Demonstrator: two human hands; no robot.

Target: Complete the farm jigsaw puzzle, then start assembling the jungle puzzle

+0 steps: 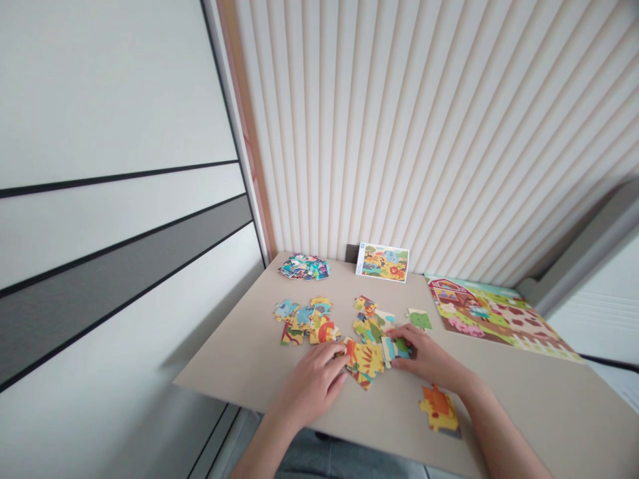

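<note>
My left hand [313, 380] rests on the beige table [239, 359], its fingers curled against the left edge of a joined cluster of orange and yellow puzzle pieces [366, 361]. My right hand [425, 356] pinches a blue and green puzzle piece [397, 348] at the cluster's right side. Several loose pieces [369, 320] lie just beyond both hands. A green piece [420, 319] sits apart to the right. A joined orange and yellow section [438, 408] lies near my right wrist.
More loose pieces [307, 320] lie to the left, and a pile of bluish pieces [305, 267] sits by the wall. A reference picture card [382, 261] leans on the ribbed wall. A finished farm puzzle [494, 317] lies at the right.
</note>
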